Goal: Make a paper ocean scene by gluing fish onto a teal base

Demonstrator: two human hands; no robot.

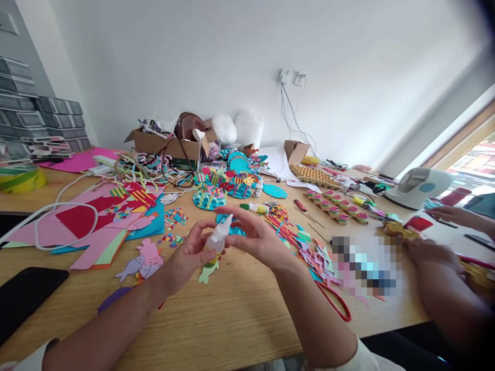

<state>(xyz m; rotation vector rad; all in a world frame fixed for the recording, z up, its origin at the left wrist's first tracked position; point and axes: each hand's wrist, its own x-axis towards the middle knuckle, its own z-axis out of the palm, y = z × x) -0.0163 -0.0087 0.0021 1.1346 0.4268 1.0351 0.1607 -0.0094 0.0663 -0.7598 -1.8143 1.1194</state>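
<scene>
My left hand (193,245) is closed around a small white glue bottle (218,237), tilted with its pointed nozzle up and to the right. Beside the nozzle, my right hand (253,234) has its fingers stretched out and apart. Its thumb is close to the bottle's side; whether it touches I cannot tell. A light green paper fish (208,273) lies on the table just below the bottle, partly covered. Pink and lilac paper fish (149,257) are piled left of my left hand. Behind my hands a turquoise disc (228,224) is partly hidden.
Coloured paper sheets (77,226) and a black phone (31,293) lie left. Finished turquoise crafts (211,198) stand behind, near another glue bottle (258,208). Red-handled scissors (336,304), paper scraps (317,260) and painted egg cartons (336,206) are right, with a co-worker's hands (435,252) beyond.
</scene>
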